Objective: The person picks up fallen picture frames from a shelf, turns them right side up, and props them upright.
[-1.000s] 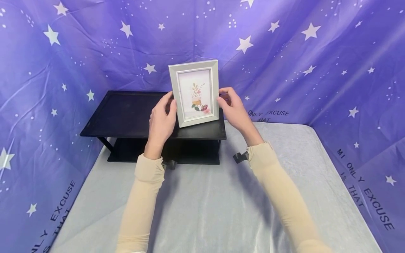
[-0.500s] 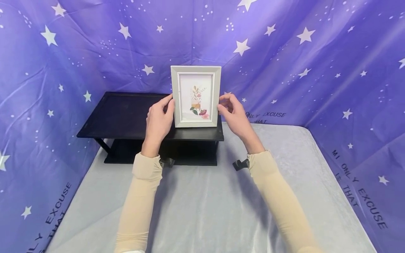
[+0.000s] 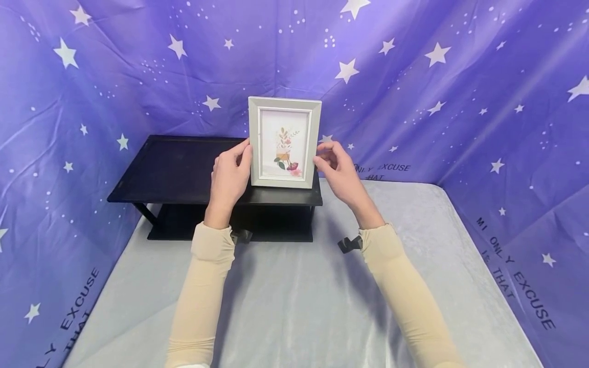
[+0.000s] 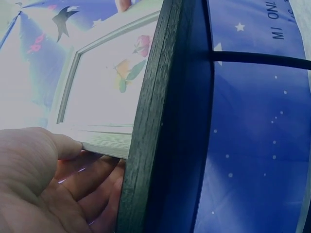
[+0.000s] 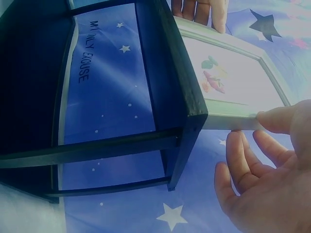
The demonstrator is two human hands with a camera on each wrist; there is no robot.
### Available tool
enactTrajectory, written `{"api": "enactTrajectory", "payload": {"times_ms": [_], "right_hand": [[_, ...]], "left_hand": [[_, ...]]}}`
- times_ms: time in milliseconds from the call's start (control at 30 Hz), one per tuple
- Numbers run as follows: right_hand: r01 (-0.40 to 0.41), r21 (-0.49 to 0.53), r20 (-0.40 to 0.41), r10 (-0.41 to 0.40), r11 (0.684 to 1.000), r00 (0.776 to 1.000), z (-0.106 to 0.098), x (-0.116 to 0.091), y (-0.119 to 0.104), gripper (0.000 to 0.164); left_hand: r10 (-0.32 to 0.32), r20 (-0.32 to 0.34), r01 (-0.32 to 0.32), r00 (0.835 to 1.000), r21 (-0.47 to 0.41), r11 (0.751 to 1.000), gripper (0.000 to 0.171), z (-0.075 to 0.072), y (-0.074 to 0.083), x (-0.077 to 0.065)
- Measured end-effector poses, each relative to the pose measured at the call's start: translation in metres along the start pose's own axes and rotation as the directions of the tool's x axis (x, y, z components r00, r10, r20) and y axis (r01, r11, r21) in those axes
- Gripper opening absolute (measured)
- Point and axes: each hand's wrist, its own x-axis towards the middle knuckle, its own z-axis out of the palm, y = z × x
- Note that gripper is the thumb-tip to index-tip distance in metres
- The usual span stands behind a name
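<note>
A picture frame with a pale border and a flower print stands upright near the right end of a black two-tier shelf's top. At its left side my left hand pinches the edge, thumb in front; in the left wrist view the fingers reach behind it. My right hand holds the opposite side between thumb and fingers. The right wrist view shows that thumb against the frame's side edge, with the other fingers curved close by. The back of the frame is hidden.
The shelf's lower tier lies in shadow under its top. A grey cloth covers the table. Purple star-printed curtains stand behind and at both sides. Black wrist mounts hang under the sleeves.
The picture frame has turned from a slight tilt to nearly straight and come down a little onto the shelf top. Both hands have stayed at its sides.
</note>
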Motion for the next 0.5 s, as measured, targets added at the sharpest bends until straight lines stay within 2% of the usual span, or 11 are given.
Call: {"api": "enactTrajectory", "payload": {"times_ms": [200,367,500], "right_hand": [[0.008,-0.014,0.01,-0.008,1.0,1.0,0.001,0.0,0.003,0.031],[0.021,-0.025,0.013,-0.021,0.999,1.0,-0.001,-0.002,0.005,0.031],[0.025,-0.073,0.005,-0.025,0.997,1.0,-0.009,-0.005,0.009,0.032]], "left_hand": [[-0.002,0.015,0.002,1.0,0.007,1.0,0.04,-0.002,-0.001,0.0],[-0.008,0.084,0.005,0.996,0.035,0.999,0.043,-0.009,-0.004,0.001],[-0.022,0.127,0.009,0.992,0.103,0.995,0.046,-0.022,-0.009,0.0]]}}
